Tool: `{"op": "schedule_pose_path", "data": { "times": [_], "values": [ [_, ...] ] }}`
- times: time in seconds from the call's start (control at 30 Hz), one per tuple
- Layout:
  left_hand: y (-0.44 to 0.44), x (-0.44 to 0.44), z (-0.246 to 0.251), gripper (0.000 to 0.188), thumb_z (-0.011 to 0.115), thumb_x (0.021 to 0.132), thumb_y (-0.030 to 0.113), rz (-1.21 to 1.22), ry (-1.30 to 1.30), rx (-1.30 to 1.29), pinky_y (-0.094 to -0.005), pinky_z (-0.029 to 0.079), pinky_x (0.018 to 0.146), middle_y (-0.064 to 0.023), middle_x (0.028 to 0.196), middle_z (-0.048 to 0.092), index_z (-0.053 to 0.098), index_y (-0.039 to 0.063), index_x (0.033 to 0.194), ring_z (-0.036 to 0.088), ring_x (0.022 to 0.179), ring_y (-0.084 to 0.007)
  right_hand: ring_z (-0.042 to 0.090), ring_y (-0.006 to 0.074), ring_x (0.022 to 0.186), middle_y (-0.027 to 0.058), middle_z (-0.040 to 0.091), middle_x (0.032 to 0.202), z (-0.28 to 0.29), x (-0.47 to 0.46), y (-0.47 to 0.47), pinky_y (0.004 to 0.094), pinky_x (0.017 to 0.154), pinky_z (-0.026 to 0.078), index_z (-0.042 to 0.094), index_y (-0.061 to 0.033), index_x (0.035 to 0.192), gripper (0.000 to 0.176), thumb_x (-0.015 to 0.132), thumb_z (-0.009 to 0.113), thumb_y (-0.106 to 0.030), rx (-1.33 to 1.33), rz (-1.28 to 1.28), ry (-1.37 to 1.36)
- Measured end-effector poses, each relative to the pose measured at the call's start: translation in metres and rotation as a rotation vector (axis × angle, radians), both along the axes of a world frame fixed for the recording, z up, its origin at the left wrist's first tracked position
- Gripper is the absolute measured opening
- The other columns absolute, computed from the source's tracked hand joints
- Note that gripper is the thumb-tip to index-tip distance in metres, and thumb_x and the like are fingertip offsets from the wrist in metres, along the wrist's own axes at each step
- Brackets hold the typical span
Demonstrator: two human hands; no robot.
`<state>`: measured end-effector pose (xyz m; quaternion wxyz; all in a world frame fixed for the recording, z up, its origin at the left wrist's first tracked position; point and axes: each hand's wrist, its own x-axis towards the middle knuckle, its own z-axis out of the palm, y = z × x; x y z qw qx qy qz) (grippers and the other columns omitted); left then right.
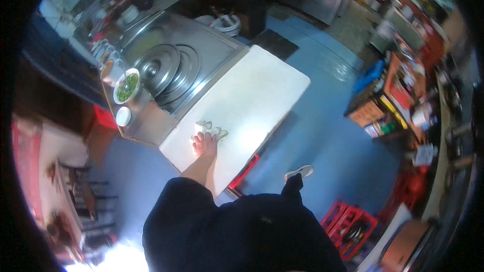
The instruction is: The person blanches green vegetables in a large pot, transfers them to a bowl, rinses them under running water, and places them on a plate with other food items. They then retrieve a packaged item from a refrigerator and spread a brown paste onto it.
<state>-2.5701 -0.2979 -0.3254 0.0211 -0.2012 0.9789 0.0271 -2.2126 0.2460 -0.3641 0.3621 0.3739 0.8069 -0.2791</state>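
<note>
My left hand (205, 145) rests with fingers spread on a crumpled white cloth (211, 128) near the left end of a white worktop (261, 83). Whether the fingers grip the cloth or only press on it is hard to see. My right hand is out of view. Beside the worktop stands a stainless steel cooking station with round metal lids (158, 68). A white bowl of chopped green herbs (127, 86) with a spoon in it stands on the station's near left corner, next to small stacked white dishes (123, 116).
Several condiment containers (109, 68) line the station's left edge. A red crate (349, 226) with bottles stands on the blue floor at lower right. Cluttered shelving with a cardboard box (365, 113) is at right. A white bucket (227, 24) stands behind the station.
</note>
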Motion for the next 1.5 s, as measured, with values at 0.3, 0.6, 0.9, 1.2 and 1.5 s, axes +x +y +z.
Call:
{"op": "schedule_pose_path", "data": {
  "times": [0.3, 0.6, 0.9, 1.2, 1.5],
  "values": [
    [0.046, -0.036, 0.014, 0.037, 0.049, 0.095, 0.039, 0.577, -0.285, -0.037, -0.0561, 0.035, 0.105, -0.0102, 0.143, 0.040, 0.057, 0.022, 0.127, 0.039, 0.130, -0.0347, 0.066, 0.0317, 0.096, 0.0180, 0.068, 0.101, 0.043, -0.410, 0.277, 0.0434, 0.081, 0.053, 0.065, 0.0003, 0.103, 0.039, 0.090, 0.064, -0.036, 0.201, 0.512, 0.365],
    [0.041, -0.107, -0.016, 0.048, 0.053, 0.094, 0.035, 0.944, -0.551, 0.055, -0.0494, 0.043, 0.100, -0.0156, 0.135, 0.046, 0.049, 0.010, 0.136, 0.048, 0.122, -0.0342, 0.068, 0.0289, 0.098, 0.0191, 0.070, 0.105, 0.199, -0.868, 0.321, 0.0372, 0.084, 0.052, 0.063, 0.0007, 0.119, 0.034, 0.093, 0.064, -0.021, 0.025, 0.558, 0.936],
    [0.167, -0.390, 0.053, 0.040, 0.061, 0.092, 0.024, 0.859, 0.425, -0.144, -0.0507, 0.043, 0.093, -0.0198, 0.125, 0.051, 0.053, 0.001, 0.124, 0.051, 0.115, -0.0399, 0.065, 0.0375, 0.102, 0.0224, 0.065, 0.112, 0.088, -0.884, 0.428, 0.0474, 0.085, 0.051, 0.058, -0.0081, 0.127, 0.050, 0.089, 0.065, -0.040, -0.008, 0.777, -0.147],
    [0.326, -0.688, 0.035, 0.021, 0.067, 0.089, 0.019, 0.437, 0.450, 0.267, -0.0509, 0.043, 0.083, -0.0190, 0.091, 0.056, 0.058, 0.000, 0.084, 0.054, 0.095, -0.0394, 0.063, 0.0371, 0.106, 0.0194, 0.066, 0.115, -0.009, -1.265, 0.465, 0.0477, 0.088, 0.051, 0.066, -0.0047, 0.110, 0.047, 0.087, 0.065, -0.046, 0.147, 1.078, -0.372],
    [0.353, -0.976, 0.114, 0.020, 0.068, 0.084, 0.020, 0.073, 0.197, 0.539, -0.0463, 0.048, 0.091, -0.0176, 0.104, 0.065, 0.066, 0.004, 0.097, 0.060, 0.101, -0.0387, 0.064, 0.0409, 0.098, 0.0194, 0.068, 0.104, 0.191, -1.792, 0.246, 0.0535, 0.086, 0.051, 0.065, -0.0065, 0.105, 0.035, 0.089, 0.061, -0.037, 0.112, 1.296, 0.799]
  ]
}}
